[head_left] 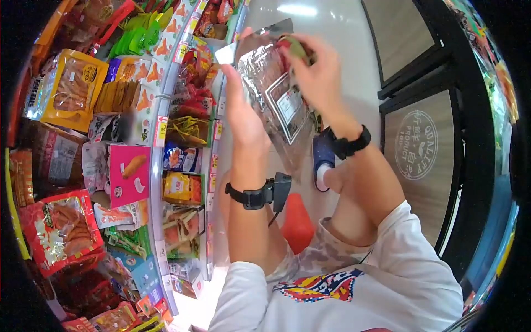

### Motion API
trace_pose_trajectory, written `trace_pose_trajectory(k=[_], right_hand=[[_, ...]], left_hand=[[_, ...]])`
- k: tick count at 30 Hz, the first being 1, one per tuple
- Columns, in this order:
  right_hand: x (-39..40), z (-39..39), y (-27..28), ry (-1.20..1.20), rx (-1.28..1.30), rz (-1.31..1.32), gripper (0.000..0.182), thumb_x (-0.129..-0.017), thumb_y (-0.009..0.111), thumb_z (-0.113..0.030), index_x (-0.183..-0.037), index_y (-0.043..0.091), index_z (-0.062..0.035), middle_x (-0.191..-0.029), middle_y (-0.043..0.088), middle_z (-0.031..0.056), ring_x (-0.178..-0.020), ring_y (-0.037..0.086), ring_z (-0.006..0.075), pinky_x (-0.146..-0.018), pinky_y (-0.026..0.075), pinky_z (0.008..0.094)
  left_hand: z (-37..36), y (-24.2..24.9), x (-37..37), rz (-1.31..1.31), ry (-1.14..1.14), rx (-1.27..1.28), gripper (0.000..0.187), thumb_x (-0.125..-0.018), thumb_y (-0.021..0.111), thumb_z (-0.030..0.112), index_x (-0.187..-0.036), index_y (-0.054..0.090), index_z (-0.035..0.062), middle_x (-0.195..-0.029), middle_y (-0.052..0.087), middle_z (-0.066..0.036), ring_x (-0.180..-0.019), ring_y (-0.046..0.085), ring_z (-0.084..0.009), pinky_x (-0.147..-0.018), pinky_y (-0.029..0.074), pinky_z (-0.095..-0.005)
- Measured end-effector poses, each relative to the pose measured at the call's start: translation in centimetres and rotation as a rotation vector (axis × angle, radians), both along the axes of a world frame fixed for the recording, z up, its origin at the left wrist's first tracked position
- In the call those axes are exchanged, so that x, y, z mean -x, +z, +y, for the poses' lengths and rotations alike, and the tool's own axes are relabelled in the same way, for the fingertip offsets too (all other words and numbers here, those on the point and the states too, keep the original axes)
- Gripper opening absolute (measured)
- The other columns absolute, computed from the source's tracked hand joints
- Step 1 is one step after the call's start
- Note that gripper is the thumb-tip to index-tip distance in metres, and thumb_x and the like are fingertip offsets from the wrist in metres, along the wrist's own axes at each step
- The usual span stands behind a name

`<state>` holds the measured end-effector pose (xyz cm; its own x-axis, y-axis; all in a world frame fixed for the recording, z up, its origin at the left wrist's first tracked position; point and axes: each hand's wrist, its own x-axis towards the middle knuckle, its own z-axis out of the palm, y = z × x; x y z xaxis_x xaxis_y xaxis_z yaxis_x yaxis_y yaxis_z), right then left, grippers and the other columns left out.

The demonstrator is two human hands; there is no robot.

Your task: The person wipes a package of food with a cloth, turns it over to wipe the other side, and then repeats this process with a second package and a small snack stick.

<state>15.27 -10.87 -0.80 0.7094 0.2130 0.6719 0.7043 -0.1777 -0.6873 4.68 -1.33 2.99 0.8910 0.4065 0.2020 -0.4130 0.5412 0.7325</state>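
I'm working over a white shirt (354,301) with a colourful print, nearest to me and well below the clear packet (263,77). Between the two, both forearms reach up, each with a black band at the wrist; the left band (246,196) carries a boxy module.

The packet itself sits up between the hands, tilted, its lower end tapering to bare clear film. The left hand (246,119) is against its left side, thumb standing out straight; the other fingers are mostly hidden, so I can't tell how far they close. The right hand (318,72) has its fingers bent in on the packet's upper right part, by a blurred red and green patch (296,50) I can't make out.

I judge the packet light and soft, its glossy film slippery. I'd pinch it at the upper edge and support it flat from behind, keeping off the white label (289,105) and not squeezing the reddish-brown contents.

Beyond and below the packet are a red object (297,221) and a blue shoe (322,157). Left of it stand shelves of snacks, with a yellow packet (74,88) and a pink panel (130,174); right of it, a wood-look panel (426,138) in a black frame.
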Motion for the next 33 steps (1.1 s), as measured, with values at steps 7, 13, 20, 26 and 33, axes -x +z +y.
trace_pose_trajectory(k=[7,13,20,26,33], right_hand=[[-0.3,-0.8,0.1,0.098,-0.172,0.367,0.023,-0.091,0.073,-0.009,-0.112,0.071,0.0014,-0.089,0.071,0.0118,-0.066,0.066,0.0179,-0.064,0.053,0.0337],[1.9,-0.1,0.6,0.179,-0.015,-0.056,0.026,-0.087,0.075,-0.007,-0.111,0.071,-0.0005,-0.094,0.07,0.0146,-0.081,0.069,0.0269,-0.075,0.055,0.035],[1.0,-0.3,0.2,0.052,-0.093,0.09,0.024,-0.087,0.075,-0.009,-0.11,0.074,-0.0034,-0.096,0.071,0.0155,-0.089,0.069,0.0269,-0.077,0.055,0.0352],[4.5,0.8,1.7,0.303,-0.016,-0.11,0.037,-0.079,0.073,0.001,-0.116,0.069,-0.0064,-0.1,0.062,0.0138,-0.085,0.064,0.036,-0.075,0.055,0.0402],[4.8,1.3,1.4,0.25,0.112,-0.115,0.036,-0.079,0.07,-0.001,-0.114,0.071,-0.0091,-0.1,0.063,0.011,-0.086,0.066,0.0344,-0.075,0.055,0.0414]], left_hand=[[1.0,-0.2,-0.1,0.005,-0.019,-0.056,0.055,-0.114,0.032,0.043,-0.152,0.047,0.0058,-0.149,0.054,-0.011,-0.132,0.054,-0.0223,-0.116,0.038,-0.0377],[0.9,0.2,-0.2,0.05,0.076,-0.123,0.063,-0.112,0.031,0.051,-0.152,0.045,0.0047,-0.145,0.056,-0.013,-0.13,0.055,-0.0227,-0.111,0.043,-0.0365],[0.2,-1.3,-0.7,-0.006,-0.015,-0.131,0.067,-0.111,0.033,0.054,-0.156,0.041,0.0045,-0.15,0.051,-0.011,-0.136,0.05,-0.0212,-0.115,0.037,-0.0365],[0.9,-1.9,-0.9,-0.03,0.031,-0.163,0.066,-0.112,0.024,0.054,-0.159,0.039,0.0098,-0.15,0.053,-0.01,-0.135,0.05,-0.0227,-0.115,0.037,-0.0372],[0.6,-1.4,-0.5,0.025,0.144,0.003,0.062,-0.112,0.032,0.052,-0.16,0.033,0.0135,-0.139,0.059,-0.008,-0.124,0.057,-0.0202,-0.105,0.046,-0.0345]])
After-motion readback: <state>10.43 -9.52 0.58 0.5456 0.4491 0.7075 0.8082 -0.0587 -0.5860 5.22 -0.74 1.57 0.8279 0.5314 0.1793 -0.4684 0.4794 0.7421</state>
